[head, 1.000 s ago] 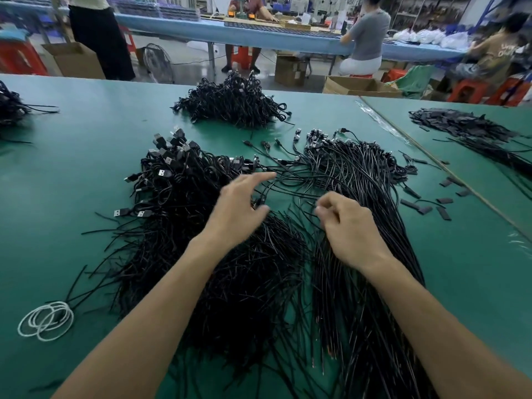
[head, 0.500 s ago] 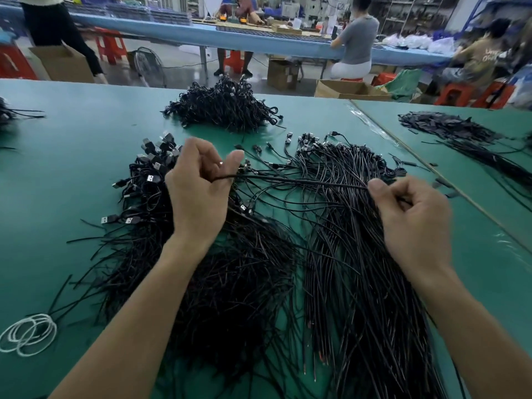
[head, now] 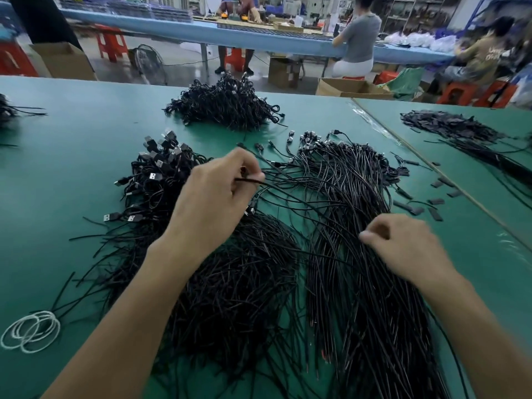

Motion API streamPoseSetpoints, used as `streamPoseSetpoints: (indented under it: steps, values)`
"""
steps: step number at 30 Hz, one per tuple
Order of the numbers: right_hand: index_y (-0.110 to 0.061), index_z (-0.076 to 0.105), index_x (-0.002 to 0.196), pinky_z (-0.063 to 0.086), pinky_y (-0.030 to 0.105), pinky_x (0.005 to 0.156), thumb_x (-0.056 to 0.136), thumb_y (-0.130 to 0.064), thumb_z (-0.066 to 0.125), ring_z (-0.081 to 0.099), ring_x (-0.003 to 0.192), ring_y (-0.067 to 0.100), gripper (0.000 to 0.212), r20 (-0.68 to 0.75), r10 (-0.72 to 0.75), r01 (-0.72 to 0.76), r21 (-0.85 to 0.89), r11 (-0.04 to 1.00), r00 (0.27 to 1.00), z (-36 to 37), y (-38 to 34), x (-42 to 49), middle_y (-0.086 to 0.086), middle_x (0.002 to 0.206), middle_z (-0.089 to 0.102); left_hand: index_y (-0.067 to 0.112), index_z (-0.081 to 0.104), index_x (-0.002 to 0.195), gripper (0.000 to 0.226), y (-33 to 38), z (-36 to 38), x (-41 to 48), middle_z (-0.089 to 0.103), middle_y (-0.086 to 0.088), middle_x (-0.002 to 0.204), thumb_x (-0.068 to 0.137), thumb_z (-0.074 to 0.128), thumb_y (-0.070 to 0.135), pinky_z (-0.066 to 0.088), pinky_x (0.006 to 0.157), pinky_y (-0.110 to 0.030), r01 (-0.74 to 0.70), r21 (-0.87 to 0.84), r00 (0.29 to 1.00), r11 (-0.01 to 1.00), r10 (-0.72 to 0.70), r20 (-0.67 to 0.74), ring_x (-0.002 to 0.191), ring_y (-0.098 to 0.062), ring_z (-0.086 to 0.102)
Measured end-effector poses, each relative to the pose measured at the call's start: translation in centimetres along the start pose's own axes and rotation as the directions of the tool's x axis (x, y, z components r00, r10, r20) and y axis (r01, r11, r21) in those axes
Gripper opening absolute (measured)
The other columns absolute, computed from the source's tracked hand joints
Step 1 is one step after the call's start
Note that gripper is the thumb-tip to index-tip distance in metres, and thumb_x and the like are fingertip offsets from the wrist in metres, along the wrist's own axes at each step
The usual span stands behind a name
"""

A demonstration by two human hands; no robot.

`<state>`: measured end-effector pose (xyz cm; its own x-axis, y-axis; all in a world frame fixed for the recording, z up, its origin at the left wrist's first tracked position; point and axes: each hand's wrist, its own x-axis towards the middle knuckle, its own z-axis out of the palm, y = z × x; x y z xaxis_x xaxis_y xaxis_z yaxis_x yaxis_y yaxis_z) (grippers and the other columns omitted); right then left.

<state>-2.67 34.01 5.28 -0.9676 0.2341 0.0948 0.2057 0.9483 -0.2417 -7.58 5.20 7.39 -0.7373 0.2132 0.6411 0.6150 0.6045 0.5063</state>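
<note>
A wide green-topped work table (head: pixel 72 168) fills most of the frame, its near edge cut off at the bottom. Across the centre and lower centre sprawls a heap of thin black cables with USB plugs (head: pixel 230 289). The plugs are bunched at the heap's upper left and the loose ends run off the bottom edge. Just right of it, a long straight bundle of glossy black cables (head: pixel 365 298) stretches from the centre to the lower right, also cut off at the bottom. A smaller tangled mound of black cables (head: pixel 224 106) sits at upper centre. A flat dark pile of black strips (head: pixel 449 128) lies at upper right, too blurred to make out in detail. Two bare forearms enter from the bottom. The left hand (head: pixel 213 203), at centre frame, is raised over the heap with its back to the camera. Its fingers are curled, and thumb and fingertips pinch a single thin black cable (head: pixel 250 181). This cable trails right toward the bundle, where its far end is lost among the strands. The right hand (head: pixel 408 249), right of centre, is smeared by motion. Its curled fingers dip onto the straight bundle, but whether they grasp a strand cannot be told. A loose coil of white rings (head: pixel 31 329) lies at lower left. Small flat black sleeve pieces (head: pixel 414 210) dot the table at right.
</note>
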Motion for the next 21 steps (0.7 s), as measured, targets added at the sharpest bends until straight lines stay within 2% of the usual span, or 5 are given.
streamPoseSetpoints:
  steps: [3, 6, 13, 17, 21]
  values:
    - [-0.032, 0.064, 0.122, 0.047, 0.022, 0.089, 0.096, -0.057, 0.045, 0.058, 0.104, 0.004, 0.041, 0.144, -0.249, 0.205, 0.267, 0.942, 0.958, -0.1, -3.2, -1.1, -0.016, 0.115, 0.065, 0.017, 0.066, 0.101, 0.015, 0.8, 1.3, -0.3, 0.061, 0.015, 0.091, 0.099, 0.053, 0.025, 0.051, 0.084, -0.029, -0.094, 0.050, 0.988, 0.994, 0.087, 0.127, 0.086, -0.005, 0.056]
    - [-0.035, 0.071, 0.103, 0.048, 0.014, 0.084, 0.095, -0.071, 0.028, 0.063, 0.097, -0.003, 0.056, 0.085, -0.441, 0.294, 0.633, 0.717, 0.893, -0.4, -6.5, -2.4, -0.019, 0.100, 0.071, 0.013, 0.066, 0.099, 0.029, 1.6, 2.6, -0.5, 0.054, 0.008, 0.087, 0.099, 0.043, 0.031, 0.048, 0.081, -0.036, -0.221, 0.098, 0.960, 0.970, 0.199, 0.195, 0.082, -0.013, 0.048]
    - [-0.025, 0.070, 0.084, 0.040, 0.033, 0.044, 0.100, -0.033, 0.054, 0.054, 0.051, 0.016, 0.024, -0.213, -0.207, 0.295, 0.602, 0.742, 0.955, -0.3, -7.0, -2.1, -0.006, 0.059, 0.064, 0.010, 0.064, 0.120, 0.025, 1.3, 4.7, -0.2, 0.055, -0.005, 0.099, 0.096, 0.057, 0.007, 0.052, 0.084, -0.040, -0.286, 0.165, 0.948, 0.944, 0.254, 0.190, 0.093, -0.020, 0.051]
    - [-0.021, 0.063, 0.086, 0.021, 0.030, 0.044, 0.105, -0.031, 0.045, 0.026, 0.042, 0.012, 0.028, -0.173, 0.212, 0.034, 0.844, 0.536, 0.962, -0.1, -4.6, -0.5, -0.010, 0.045, 0.036, 0.010, 0.060, 0.122, 0.023, -0.4, 4.8, 0.2, 0.054, -0.008, 0.111, 0.100, 0.055, 0.013, 0.056, 0.071, -0.034, 0.011, 0.292, 0.999, 0.956, -0.023, 0.041, 0.096, -0.023, 0.057]
    - [-0.023, 0.063, 0.082, 0.023, 0.026, 0.041, 0.104, -0.030, 0.047, 0.026, 0.046, 0.011, 0.029, -0.091, 0.164, 0.000, 0.874, 0.486, 0.982, -0.2, -4.1, -0.7, -0.009, 0.052, 0.035, 0.012, 0.053, 0.109, 0.032, -2.9, 5.3, 0.0, 0.057, -0.009, 0.105, 0.105, 0.039, 0.040, 0.043, 0.063, -0.037, 0.332, 0.478, 0.886, 0.813, -0.442, 0.137, 0.081, -0.031, 0.059]
